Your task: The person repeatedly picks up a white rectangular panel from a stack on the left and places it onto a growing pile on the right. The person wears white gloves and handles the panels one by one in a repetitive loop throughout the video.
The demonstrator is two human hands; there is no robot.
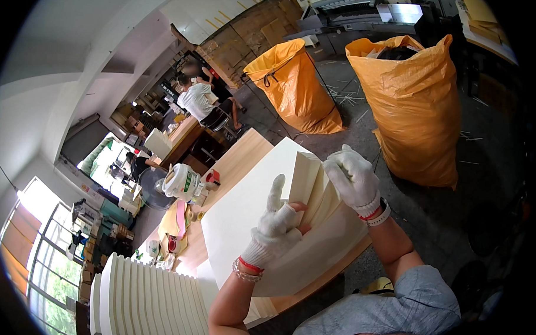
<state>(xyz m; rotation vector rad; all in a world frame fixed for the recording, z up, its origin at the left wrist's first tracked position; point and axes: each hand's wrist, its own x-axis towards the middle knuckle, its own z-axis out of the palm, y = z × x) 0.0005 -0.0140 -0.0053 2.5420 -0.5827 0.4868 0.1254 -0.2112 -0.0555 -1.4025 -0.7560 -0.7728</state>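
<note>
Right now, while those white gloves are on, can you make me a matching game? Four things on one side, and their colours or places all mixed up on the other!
Things:
1. Left hand
2. Bags
3. Folded card
4. Right hand

Clues:
A. Cream-white, between the two gloves
B. Has a pale strap at its wrist
C. Orange, standing on the floor
D. Has a beaded bracelet at its wrist

Right pairs: 1-D, 2-C, 3-A, 4-B
</note>
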